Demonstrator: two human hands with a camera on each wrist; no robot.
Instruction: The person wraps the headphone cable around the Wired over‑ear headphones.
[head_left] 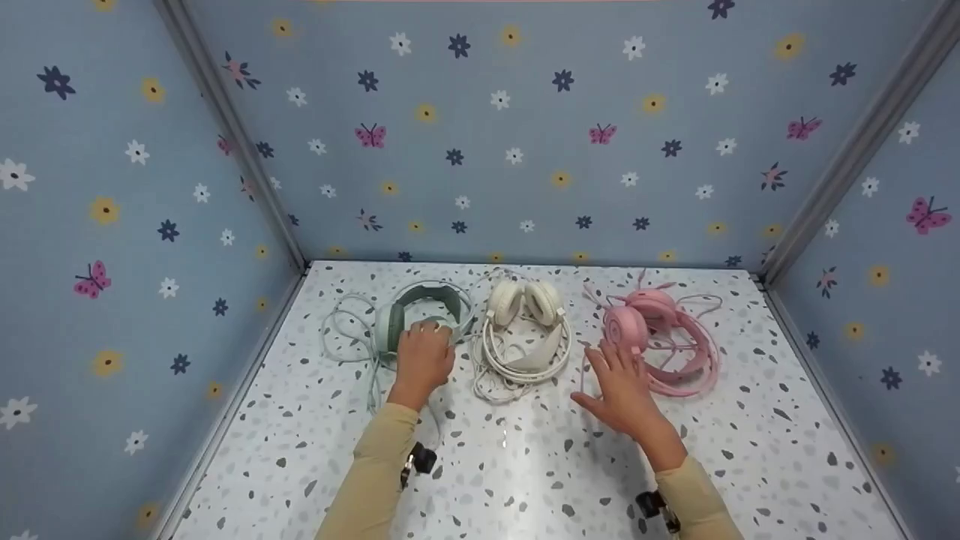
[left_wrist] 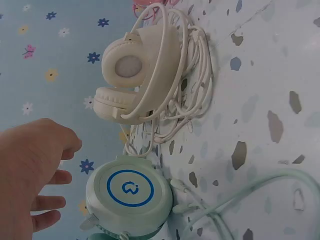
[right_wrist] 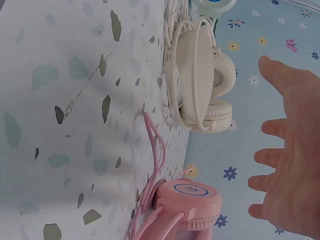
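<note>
Three pairs of headphones lie in a row on the speckled table. My left hand [head_left: 425, 358] hovers by the pale green headphones [head_left: 387, 328] on the left, its fingers loosely bent and holding nothing. In the left wrist view, the green ear cup [left_wrist: 130, 189] with a blue ring lies just beyond those fingers. Cream headphones [head_left: 551, 301] rest in the middle, ear cups toward the back wall. On the right, my right hand [head_left: 622, 394] is spread beside the pink headphones [head_left: 625, 328]; the right wrist view shows its fingers [right_wrist: 270, 157] apart and holding nothing.
A pale green cable [head_left: 349, 358] loops left of the green headphones, and a cream cable [head_left: 491, 391] is coiled under the middle pair. Pink cable [right_wrist: 155, 145] trails by the pink pair. Flower-patterned walls [head_left: 525, 150] enclose the table [head_left: 510, 480] at the back and sides.
</note>
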